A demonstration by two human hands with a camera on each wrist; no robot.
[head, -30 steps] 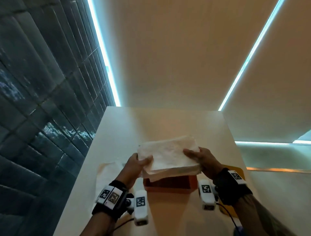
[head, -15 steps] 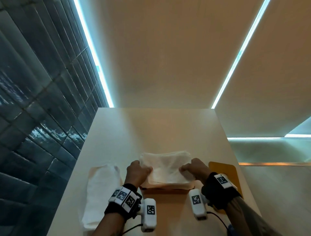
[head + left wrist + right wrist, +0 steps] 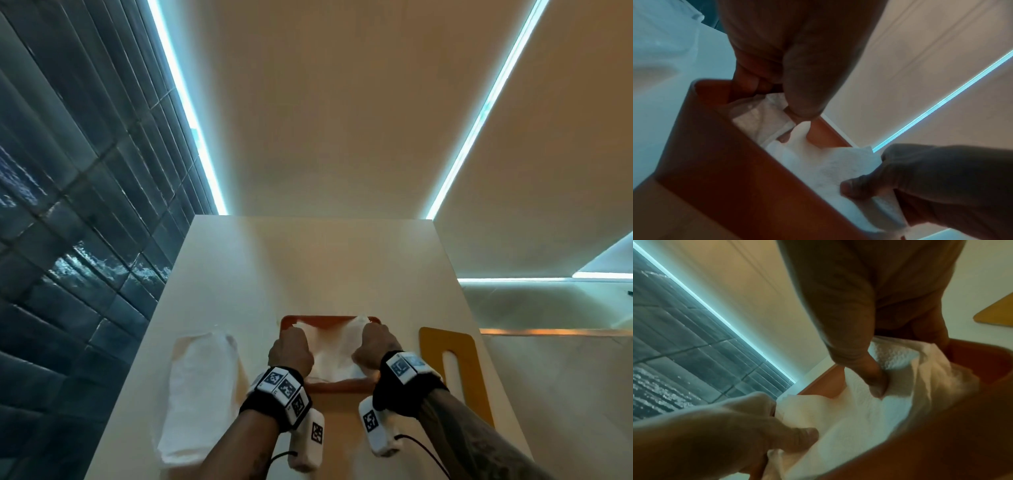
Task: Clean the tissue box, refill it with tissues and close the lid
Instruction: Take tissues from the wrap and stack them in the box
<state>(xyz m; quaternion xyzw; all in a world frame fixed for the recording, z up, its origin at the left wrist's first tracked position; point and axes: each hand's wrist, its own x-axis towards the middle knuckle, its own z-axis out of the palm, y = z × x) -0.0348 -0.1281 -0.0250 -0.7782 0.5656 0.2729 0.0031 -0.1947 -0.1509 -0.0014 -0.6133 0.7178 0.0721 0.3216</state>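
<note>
An orange-brown tissue box (image 3: 329, 388) stands open on the white table. A white tissue stack (image 3: 331, 356) lies sunk inside it, its middle sagging. My left hand (image 3: 291, 346) grips the stack's left end inside the box and my right hand (image 3: 374, 345) grips the right end. In the left wrist view the left thumb (image 3: 804, 97) pinches the tissue stack (image 3: 824, 164) against fingers tucked behind the box wall (image 3: 725, 162). In the right wrist view the right thumb (image 3: 874, 381) presses into the tissue stack (image 3: 857, 417). The yellow slotted lid (image 3: 433, 370) lies flat to the right of the box.
A folded white cloth (image 3: 198, 394) lies on the table (image 3: 308, 267) left of the box. A dark tiled wall (image 3: 68, 240) runs along the left side. The table's right edge drops off just beyond the lid.
Both hands have lowered the tissue stack from above the box down into it. The stack now sits below the rim and the hands are closer together.
</note>
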